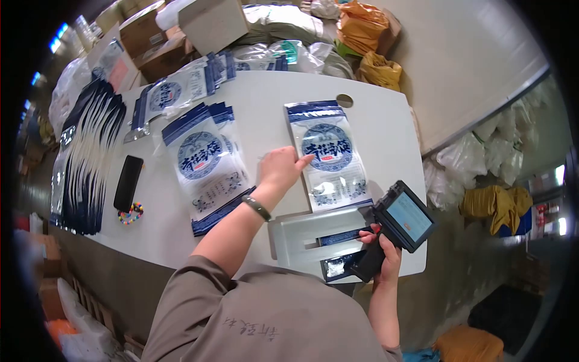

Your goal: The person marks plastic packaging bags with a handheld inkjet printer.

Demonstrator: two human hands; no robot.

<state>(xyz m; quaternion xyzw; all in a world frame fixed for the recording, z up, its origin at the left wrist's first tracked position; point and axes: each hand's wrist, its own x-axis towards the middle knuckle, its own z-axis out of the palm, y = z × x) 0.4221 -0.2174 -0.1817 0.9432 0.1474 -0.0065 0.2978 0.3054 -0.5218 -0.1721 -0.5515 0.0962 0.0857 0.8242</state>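
My left hand (281, 170) is empty, its thumb stretched out over the left edge of a blue-and-white printed bag (333, 170); its other fingers are partly hidden. In my right hand (387, 256) is a black handheld device (406, 215) with a lit screen, gripped by its handle beside the bag's lower right corner. Below the bag lies a grey-white tray (291, 241), with a narrow blue strip (341, 238) and a dark blue packet (339, 266) at it. Overlapping printed bags (208, 163) lie left of my left hand.
On the white table (265, 90) are a black phone (128, 183), a beaded bracelet (131, 213), a fanned stack of bags (90, 160) at the left and more bags (172, 93) at the back. Boxes (214, 25) and an orange sack (362, 27) stand behind.
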